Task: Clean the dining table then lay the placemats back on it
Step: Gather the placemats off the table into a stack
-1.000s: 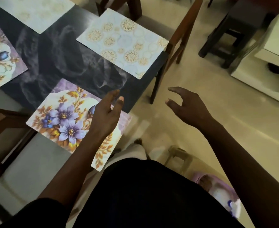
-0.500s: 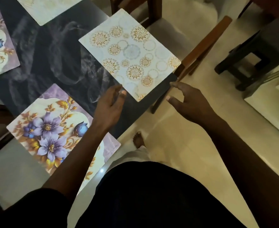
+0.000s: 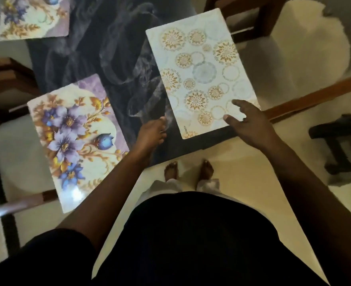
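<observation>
A dark dining table (image 3: pixel 100 58) with a smoke-like pattern carries three placemats. A pale placemat with gold circles (image 3: pixel 201 73) lies at the table's near right corner. A purple-flower placemat (image 3: pixel 75 135) lies to its left, overhanging the near edge. Another floral placemat (image 3: pixel 34 17) sits at the far left. My right hand (image 3: pixel 249 122) hovers over the near right corner of the circle placemat, fingers spread and loosely bent, holding nothing. My left hand (image 3: pixel 152 133) is over the bare table just left of that placemat's near edge, fingers relaxed.
A wooden chair (image 3: pixel 315 93) stands at the right of the table, another chair (image 3: pixel 246 15) at the far side, and one (image 3: pixel 7 79) at the left. A dark stool (image 3: pixel 339 141) is on the floor at the right. My bare feet (image 3: pixel 189 168) stand by the table's edge.
Both hands moved forward to the circle-pattern placemat; my right hand went from beside the table to over its near corner. The view swung so the table now lies straight ahead.
</observation>
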